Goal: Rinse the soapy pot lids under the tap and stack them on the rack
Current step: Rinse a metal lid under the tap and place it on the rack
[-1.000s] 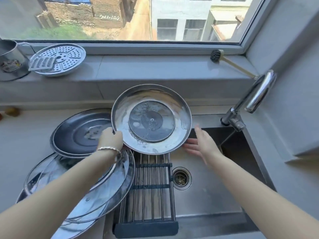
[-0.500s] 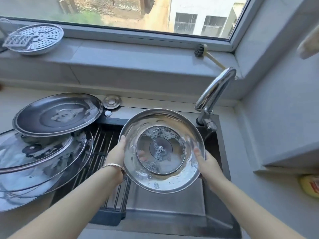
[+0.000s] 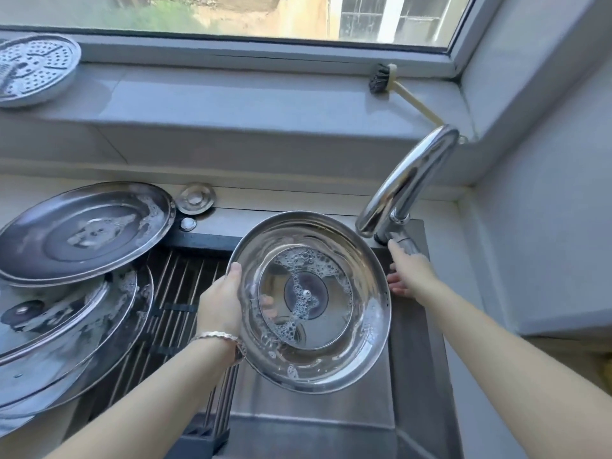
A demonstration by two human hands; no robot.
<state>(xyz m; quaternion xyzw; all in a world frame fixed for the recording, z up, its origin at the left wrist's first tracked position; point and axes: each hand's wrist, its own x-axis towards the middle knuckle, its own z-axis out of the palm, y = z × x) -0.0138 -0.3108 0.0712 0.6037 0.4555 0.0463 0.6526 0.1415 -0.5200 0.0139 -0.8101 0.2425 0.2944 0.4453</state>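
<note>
My left hand (image 3: 222, 301) grips the left rim of a steel and glass pot lid (image 3: 313, 301), held underside up over the sink, with soap foam on its glass centre. My right hand (image 3: 409, 271) is off the lid and reaches to the tap's lever (image 3: 402, 243), fingers touching it. The chrome tap (image 3: 410, 175) arches above the lid's far right edge; no water is visible. Several soapy lids (image 3: 82, 226) lie stacked at the left, partly over the roll-up rack (image 3: 178, 293) that spans the sink's left half.
The steel sink (image 3: 314, 412) has a counter edge on its right. A perforated steamer plate (image 3: 31, 69) and a dish brush (image 3: 389, 82) rest on the window sill. A small round metal cap (image 3: 195, 198) sits behind the sink.
The lid has come right from above the rack to over the sink below the tap. My right hand briefly held its right rim, then let go and reached the tap lever.
</note>
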